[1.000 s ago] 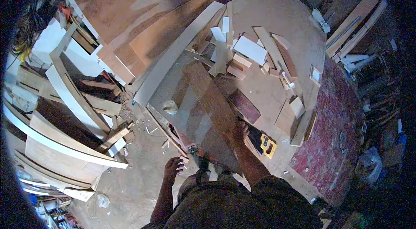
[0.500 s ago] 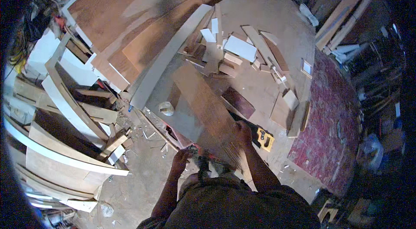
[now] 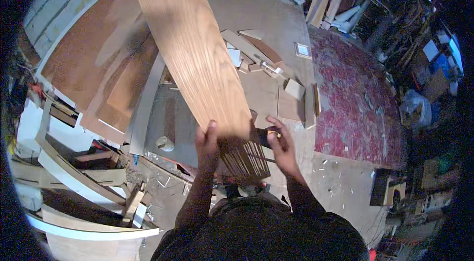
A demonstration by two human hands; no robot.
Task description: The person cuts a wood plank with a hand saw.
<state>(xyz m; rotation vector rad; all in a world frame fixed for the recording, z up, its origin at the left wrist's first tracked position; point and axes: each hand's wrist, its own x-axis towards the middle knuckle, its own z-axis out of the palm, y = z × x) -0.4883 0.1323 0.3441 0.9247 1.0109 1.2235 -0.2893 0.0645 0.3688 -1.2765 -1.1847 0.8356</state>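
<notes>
A long light-brown wooden board (image 3: 205,58) is raised over the workbench, tilted with its far end toward the upper left. Narrow parallel slits run through its darker near end (image 3: 244,160). My left hand (image 3: 207,145) grips the board's left edge, thumb on the upper face. Beside the right edge, my right hand (image 3: 282,152) has its fingers apart and holds nothing. Behind those fingers, bits of a handsaw's yellow handle (image 3: 273,133) show; the rest of the saw is mostly hidden. A pale round roll or cup (image 3: 164,143) stands on the bench to the left.
Wood offcuts (image 3: 254,49) and a small white-framed piece (image 3: 302,50) lie on the bench (image 3: 256,4). A worn red panel (image 3: 353,98) adjoins it at right. Curved white-edged frames (image 3: 74,206) crowd the left. A large brown sheet (image 3: 84,54) leans at the far left.
The board has come up off the bench and turned its lighter face into view. My left hand has moved from the bench's near edge onto the board. My right hand has come off it.
</notes>
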